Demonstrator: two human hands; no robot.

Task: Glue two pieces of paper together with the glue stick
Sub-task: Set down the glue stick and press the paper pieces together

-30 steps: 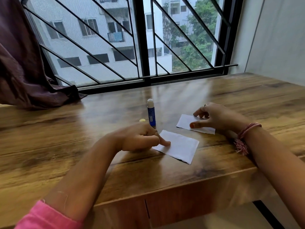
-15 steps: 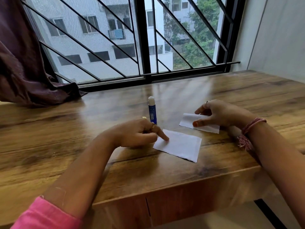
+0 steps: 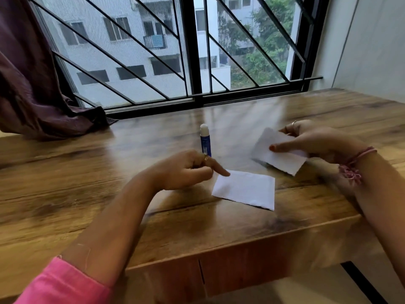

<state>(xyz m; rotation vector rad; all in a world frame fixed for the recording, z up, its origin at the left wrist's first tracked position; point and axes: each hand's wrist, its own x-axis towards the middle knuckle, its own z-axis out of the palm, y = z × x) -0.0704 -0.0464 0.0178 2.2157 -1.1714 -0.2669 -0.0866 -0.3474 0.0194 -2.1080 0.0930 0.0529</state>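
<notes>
A white paper rectangle (image 3: 245, 189) lies flat near the front edge of the wooden table (image 3: 109, 194). My left hand (image 3: 186, 170) is curled, and its index fingertip presses the paper's left corner. A second white piece of paper (image 3: 278, 154) is raised off the table at the right, pinched between thumb and fingers of my right hand (image 3: 311, 141). The blue glue stick (image 3: 205, 140) stands upright with its white tip uncapped, just behind my left hand.
A barred window (image 3: 192, 62) runs along the table's far edge. A dark curtain (image 3: 32, 95) drapes onto the table at the back left. A pale wall (image 3: 372, 51) closes the right side. A thread bracelet (image 3: 352, 167) sits on my right wrist.
My right hand has lifted the second paper off the table and tilted it. My left hand has stayed with its finger on the first paper.
</notes>
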